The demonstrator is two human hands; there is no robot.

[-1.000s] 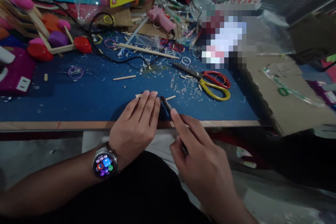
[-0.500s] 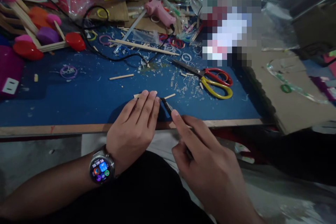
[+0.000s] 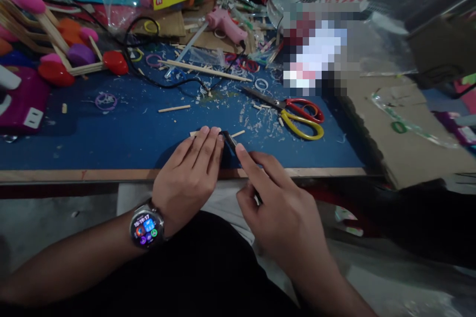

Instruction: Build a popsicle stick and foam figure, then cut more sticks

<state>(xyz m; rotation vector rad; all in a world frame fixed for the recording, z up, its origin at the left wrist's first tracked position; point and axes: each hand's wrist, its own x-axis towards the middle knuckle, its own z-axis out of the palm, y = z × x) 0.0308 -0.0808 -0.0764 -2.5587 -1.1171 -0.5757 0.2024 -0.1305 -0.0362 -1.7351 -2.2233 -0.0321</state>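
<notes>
Fingers stretched out flat, my left hand (image 3: 191,163) presses a thin wooden stick (image 3: 238,133) against the blue tabletop near its front edge. The stick's middle is hidden under the fingers, and a pale flat end pokes out on the left. My right hand (image 3: 277,195) is closed around a slim black craft knife (image 3: 231,141), index finger laid along its top. The knife's tip meets the stick right beside my left fingertips. Scissors (image 3: 284,109) with one red and one yellow handle lie beyond my right hand. A short stick (image 3: 174,108) rests beyond my left hand.
A pink glue gun (image 3: 226,26) with a black cable lies at the back. On the left are a stick frame with coloured pieces (image 3: 85,67) and a purple socket block (image 3: 28,99). Cardboard (image 3: 420,133) covers the right side. Shavings and rubber bands are scattered about.
The knife and my right hand have shifted slightly left, closer to my left fingertips. My left hand stays on the stick. The whole view has moved a little.
</notes>
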